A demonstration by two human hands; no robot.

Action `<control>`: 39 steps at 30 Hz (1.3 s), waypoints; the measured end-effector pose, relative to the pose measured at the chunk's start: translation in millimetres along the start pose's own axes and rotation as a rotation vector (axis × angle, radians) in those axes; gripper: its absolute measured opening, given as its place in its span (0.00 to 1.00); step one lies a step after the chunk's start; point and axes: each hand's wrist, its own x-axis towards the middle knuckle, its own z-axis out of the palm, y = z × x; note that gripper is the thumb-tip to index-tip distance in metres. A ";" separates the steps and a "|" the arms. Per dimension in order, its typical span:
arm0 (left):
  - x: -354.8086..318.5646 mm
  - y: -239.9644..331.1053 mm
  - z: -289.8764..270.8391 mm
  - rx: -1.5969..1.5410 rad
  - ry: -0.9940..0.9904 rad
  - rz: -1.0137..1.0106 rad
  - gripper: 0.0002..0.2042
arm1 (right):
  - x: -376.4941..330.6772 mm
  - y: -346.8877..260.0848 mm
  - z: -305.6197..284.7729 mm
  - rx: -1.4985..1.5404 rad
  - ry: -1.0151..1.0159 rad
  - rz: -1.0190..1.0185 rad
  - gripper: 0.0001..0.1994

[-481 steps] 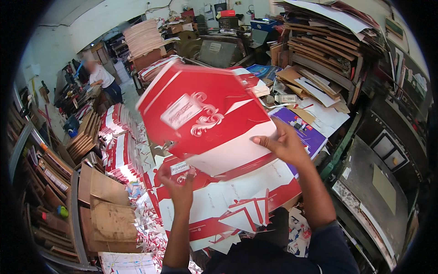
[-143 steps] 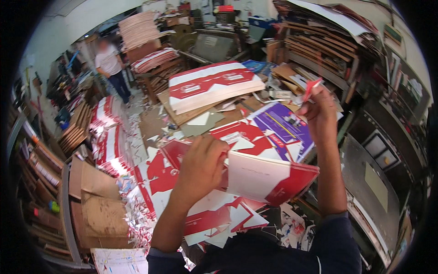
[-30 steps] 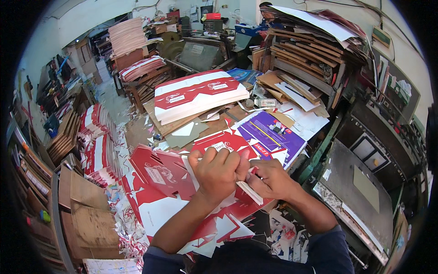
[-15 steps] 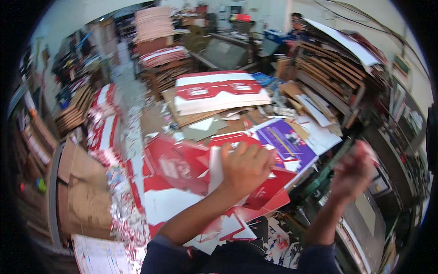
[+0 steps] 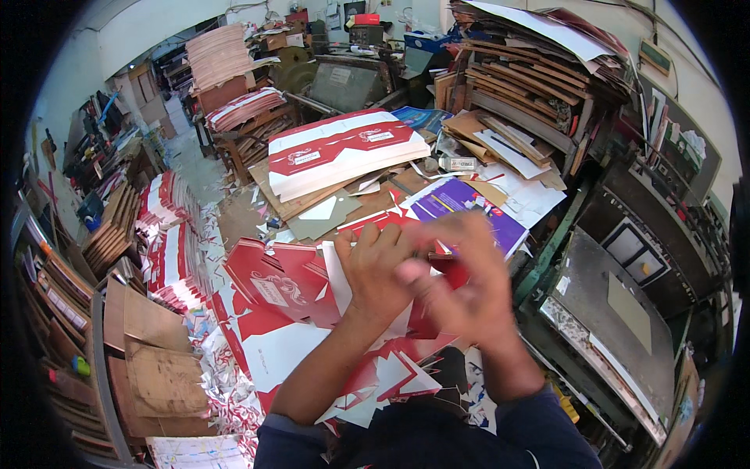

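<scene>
My left hand (image 5: 377, 268) is closed over the upright edge of a stack of red-and-white printed card sheets (image 5: 334, 275), fingers curled. Close beside it on the right, my right hand (image 5: 473, 281) is blurred, with thumb and fingers apart; nothing shows between them. Part of the stack is hidden behind both hands. Left of my left hand lie printed red card sheets (image 5: 273, 285), with a large white-and-red sheet (image 5: 285, 352) below them. Cut card scraps (image 5: 402, 379) lie nearest me.
A thick pile of red-and-white sheets (image 5: 344, 148) lies farther back on the board. A purple printed sheet (image 5: 469, 207) is beyond my right hand. Paper trimmings (image 5: 234, 383) heap up at left, near cardboard boxes (image 5: 160, 375). At right stands a machine with a flat metal bed (image 5: 617, 313).
My right hand has swung in from the far right to beside my left hand. The left hand stays on the card stack. The view has shifted slightly.
</scene>
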 end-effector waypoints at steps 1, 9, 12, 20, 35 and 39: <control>0.0 0.5 8.1 -0.013 0.033 -0.015 0.14 | 0.7 11.5 -14.2 -0.130 0.023 -0.011 0.19; 6.9 3.3 0.6 -0.181 -0.160 -0.177 0.11 | -17.4 53.4 -47.9 0.177 -0.254 0.571 0.11; 15.2 -5.3 -22.4 -0.450 -0.266 -0.076 0.11 | -12.1 64.5 -51.1 0.360 -0.299 0.755 0.08; 7.4 -8.9 -30.7 -0.310 -0.385 -0.018 0.14 | 3.8 65.8 -52.6 0.451 -0.515 0.754 0.06; 9.7 -1.2 -28.0 -0.385 -0.255 -0.037 0.09 | -39.5 68.0 -42.2 0.418 0.082 0.556 0.12; 8.0 1.5 -24.5 -0.382 -0.243 -0.021 0.08 | -53.8 74.5 -35.5 0.539 0.185 0.587 0.12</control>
